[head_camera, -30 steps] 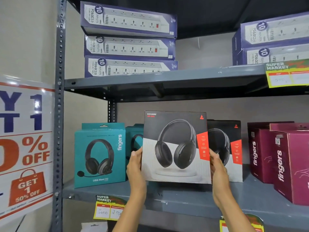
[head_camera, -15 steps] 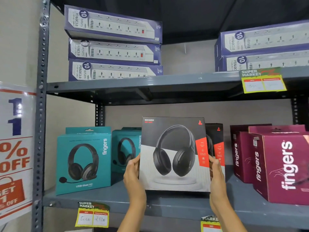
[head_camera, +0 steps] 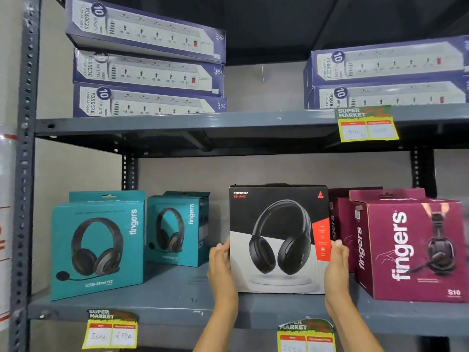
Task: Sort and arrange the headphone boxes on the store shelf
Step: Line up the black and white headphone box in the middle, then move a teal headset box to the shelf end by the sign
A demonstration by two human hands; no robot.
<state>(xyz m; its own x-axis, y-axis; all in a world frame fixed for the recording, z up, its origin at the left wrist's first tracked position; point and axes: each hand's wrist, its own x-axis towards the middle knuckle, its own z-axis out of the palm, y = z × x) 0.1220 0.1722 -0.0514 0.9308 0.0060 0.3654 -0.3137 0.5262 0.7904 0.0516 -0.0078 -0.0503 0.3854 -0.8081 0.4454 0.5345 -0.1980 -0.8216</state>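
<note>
On the grey shelf (head_camera: 157, 304) we see, at far left, a teal headphone box (head_camera: 97, 246) standing upright near the front edge, and a second teal box (head_camera: 177, 228) set further back beside it. Next comes our left hand (head_camera: 221, 269), its grip pressed flat against the left side of a black-and-white headphone box (head_camera: 278, 238). This box stands upright on the shelf, facing us. Our right hand (head_camera: 336, 271) holds its right side the same way. Just right of it stand maroon boxes (head_camera: 408, 250), one behind another. Purple power strip boxes (head_camera: 146, 69) are stacked on the shelf above.
</note>
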